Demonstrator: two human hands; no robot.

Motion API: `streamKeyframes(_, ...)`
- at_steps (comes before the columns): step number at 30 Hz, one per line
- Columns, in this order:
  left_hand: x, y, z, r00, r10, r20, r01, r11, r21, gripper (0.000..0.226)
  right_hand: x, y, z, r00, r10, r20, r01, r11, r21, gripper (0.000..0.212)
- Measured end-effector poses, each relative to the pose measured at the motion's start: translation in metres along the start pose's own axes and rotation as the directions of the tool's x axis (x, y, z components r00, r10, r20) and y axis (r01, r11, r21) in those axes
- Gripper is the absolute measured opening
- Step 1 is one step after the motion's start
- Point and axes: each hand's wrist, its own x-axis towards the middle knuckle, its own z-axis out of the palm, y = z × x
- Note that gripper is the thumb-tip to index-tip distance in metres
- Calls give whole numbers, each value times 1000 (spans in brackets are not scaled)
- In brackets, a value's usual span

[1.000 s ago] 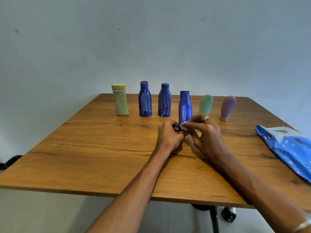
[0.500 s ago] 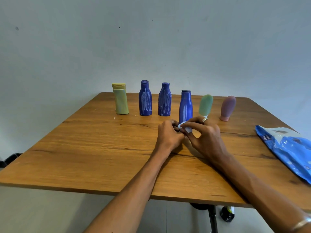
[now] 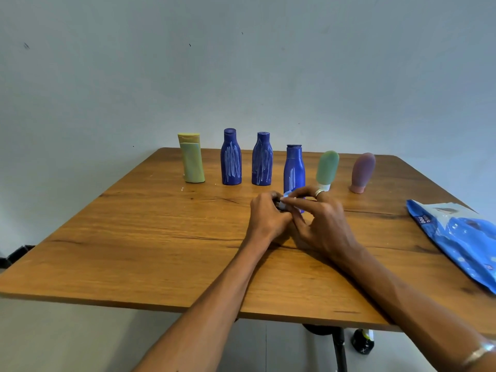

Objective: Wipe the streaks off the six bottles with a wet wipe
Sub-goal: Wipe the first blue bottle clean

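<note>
Hands, left hand [image 3: 268,213] and right hand [image 3: 319,224], both pinch a small wet wipe [image 3: 284,201] in a tight grip near the third blue bottle [image 3: 294,170].

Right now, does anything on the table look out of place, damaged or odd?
Two dark blue bottles carry white scribbled streaks. The green bottle and pink bottle stand cap-down. Nothing is toppled or spilled.

Six plastic bottles stand in a row across the frame's middle: one yellow-green flat bottle [image 3: 191,158], three dark blue bottles [image 3: 231,157] [image 3: 262,159] [image 3: 294,167], one pale green tube [image 3: 327,167] and one mauve tube [image 3: 363,171]. One blue wipe packet [image 3: 461,237] lies at right. Between the two hands [image 3: 267,216] [image 3: 322,224] shows what seems one small white wipe [image 3: 285,200].
</note>
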Motion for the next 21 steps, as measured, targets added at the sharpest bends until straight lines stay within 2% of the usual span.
streamKeyframes(2, 0, 0, 0, 1000, -4, -2, 4, 1000, -7, 17, 4, 3, -1, 1000, -16, -6, 16, 1000, -9, 28)
streamKeyframes(4, 1, 1, 1, 1000, -22, 16, 22, 1000, -8, 22, 11, 10, -6, 996, 9, -88, -10, 1000, -9, 28)
streamKeyframes(8, 2, 2, 2, 999, -48, 21, 48, 999, 0, 30, 17, 17, -11, 952, 159, -261, -145, 987, 75, 24)
streamKeyframes(10, 2, 1, 1, 998, -52, 19, 52, 999, -2, 29, 13, 16, -9, 960, 162, -227, -143, 985, 98, 22)
streamKeyframes(14, 0, 1, 0, 1000, 5, 26, -6, 1000, 26, 17, 5, 10, -3, 998, 52, -38, -50, 997, 58, 20)
streamKeyframes(16, -2, 2, 0, 999, 27, 42, -29, 998, 47, 14, 7, 8, -1, 1000, -9, 0, 9, 1000, 6, 20)
streamKeyframes(18, 0, 2, 1, 998, 19, 64, -22, 999, 46, 20, 14, 9, -4, 999, -16, -47, 16, 1000, -6, 20)
streamKeyframes(21, 2, 2, 3, 997, -36, 74, 34, 999, 32, 31, 29, 10, -8, 974, 77, -214, -68, 997, 48, 20)
